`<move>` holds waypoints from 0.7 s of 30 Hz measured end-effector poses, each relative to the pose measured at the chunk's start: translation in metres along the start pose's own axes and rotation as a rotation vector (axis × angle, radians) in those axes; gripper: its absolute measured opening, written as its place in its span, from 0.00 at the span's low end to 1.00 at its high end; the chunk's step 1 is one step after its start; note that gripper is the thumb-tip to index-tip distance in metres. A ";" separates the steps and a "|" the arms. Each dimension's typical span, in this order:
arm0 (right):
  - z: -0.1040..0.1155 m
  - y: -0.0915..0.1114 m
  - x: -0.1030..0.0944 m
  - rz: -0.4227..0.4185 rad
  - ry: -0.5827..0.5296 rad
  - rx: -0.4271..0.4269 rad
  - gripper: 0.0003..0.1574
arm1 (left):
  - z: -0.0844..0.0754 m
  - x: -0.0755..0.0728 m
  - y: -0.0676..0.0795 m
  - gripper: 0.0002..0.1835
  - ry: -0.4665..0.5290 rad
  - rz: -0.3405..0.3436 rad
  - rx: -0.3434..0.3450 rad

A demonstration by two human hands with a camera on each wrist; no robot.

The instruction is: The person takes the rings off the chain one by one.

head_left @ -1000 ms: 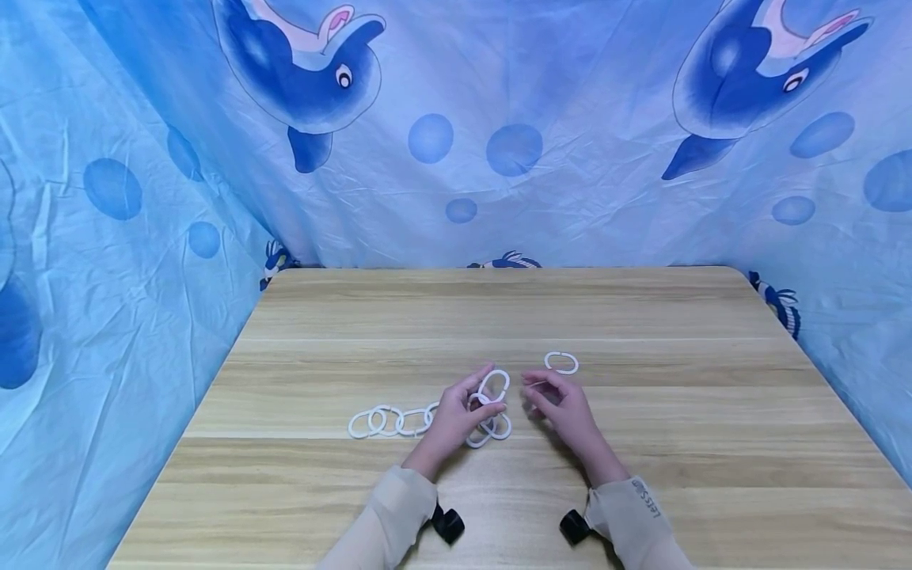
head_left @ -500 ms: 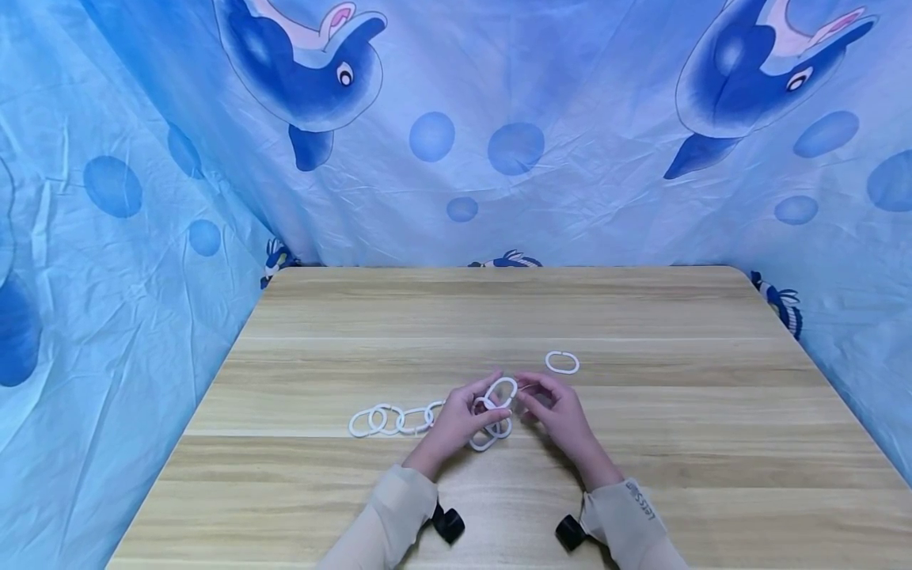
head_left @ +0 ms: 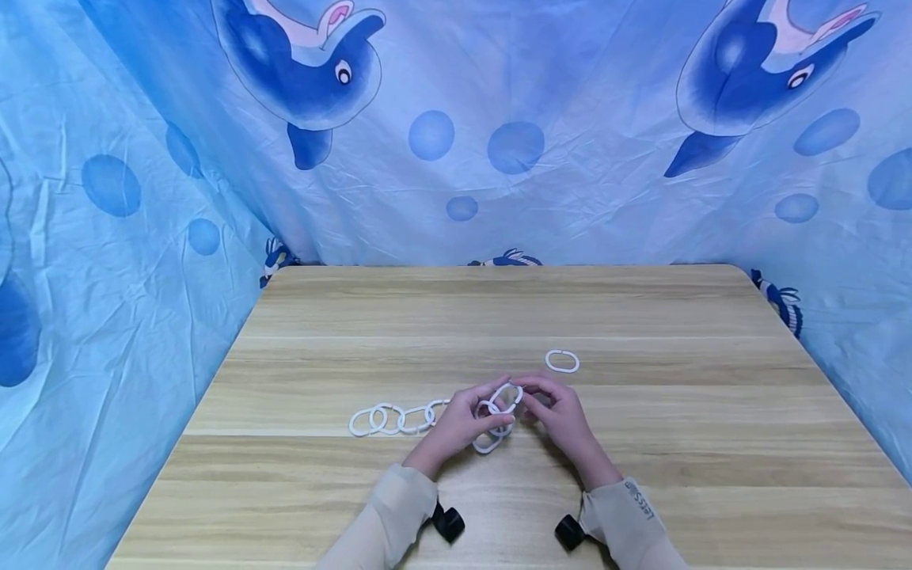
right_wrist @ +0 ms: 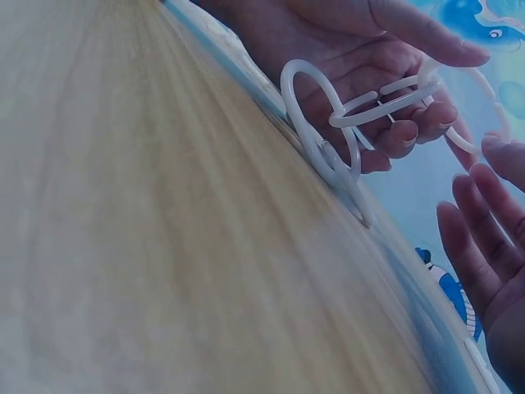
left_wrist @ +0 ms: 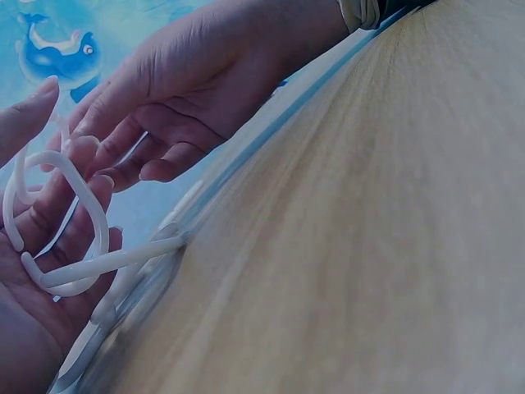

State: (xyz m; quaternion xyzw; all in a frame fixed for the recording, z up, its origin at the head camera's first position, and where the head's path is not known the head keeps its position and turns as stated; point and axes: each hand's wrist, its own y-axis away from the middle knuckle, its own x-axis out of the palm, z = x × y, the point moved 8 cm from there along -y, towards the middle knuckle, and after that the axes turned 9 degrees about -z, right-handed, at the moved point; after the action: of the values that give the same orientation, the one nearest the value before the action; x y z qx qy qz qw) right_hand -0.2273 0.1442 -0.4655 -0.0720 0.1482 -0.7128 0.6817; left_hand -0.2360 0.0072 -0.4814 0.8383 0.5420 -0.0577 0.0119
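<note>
I have the left hand (head_left: 459, 421) holding white links (left_wrist: 88, 197), smooth oval loops, some showing a narrow gap; an interlinked row (head_left: 402, 421) lies on the worktop (head_left: 663, 317) just left of it. The right hand (head_left: 564, 410) is at the top link's edge; I cannot tell if it grips. One loose link (head_left: 566, 371) lies beyond it.

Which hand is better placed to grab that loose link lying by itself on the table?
Probably the right hand. It is nearer the loose link, while the left hand holds several joined links. The right hand is close beside those too; whether it touches them is unclear.
</note>
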 end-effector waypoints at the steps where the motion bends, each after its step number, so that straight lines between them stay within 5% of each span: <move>1: 0.000 0.000 0.000 -0.002 -0.001 -0.001 0.13 | 0.000 0.000 0.000 0.35 -0.001 0.004 0.002; 21: -0.002 0.000 -0.012 -0.157 -0.066 0.100 0.12 | 0.000 0.004 0.002 0.34 -0.021 0.037 0.003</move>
State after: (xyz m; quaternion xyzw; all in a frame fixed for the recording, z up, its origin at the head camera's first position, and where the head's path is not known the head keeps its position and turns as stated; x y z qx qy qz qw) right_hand -0.2275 0.1565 -0.4660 -0.0726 0.0837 -0.7678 0.6311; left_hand -0.2329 0.0096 -0.4821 0.8477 0.5260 -0.0672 0.0175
